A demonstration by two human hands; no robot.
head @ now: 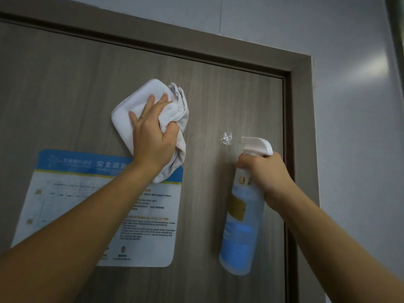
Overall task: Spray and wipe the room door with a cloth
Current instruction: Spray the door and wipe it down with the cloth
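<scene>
Head view, reading left to right. Far left and low on the door (218, 101): a safety notice (153, 206) with a blue header band, white body, rounded corners, stuck flat to the grey-brown wood-grain panel. My left forearm crosses it on the diagonal and hides much of its middle.

Left hand (150, 136) sits above the notice's top edge, palm toward the door, pressing the white cloth (124, 112) against the panel. Fingers are spread over the flat folded part at upper left; a thin ring shows on one of them. Thumb hooks round the bunched part of the cloth on the right side. A loose tail of fabric hangs down past the wrist and overlaps the blue header.

Right of the cloth, bare door, then a small wet splash of spray (225, 138) on the wood, just ahead of the nozzle.

Right hand (266, 173) grips the neck of the spray bottle (240, 226), fingers curled close together around it below the white trigger head. Nozzle points left at the door. Bottle hangs nearly upright, slightly tilted, blue-and-white label with a yellow patch; print is blurred.

Beyond that: door frame (302, 132), then pale wall (354, 127) with a soft glare streak.
</scene>
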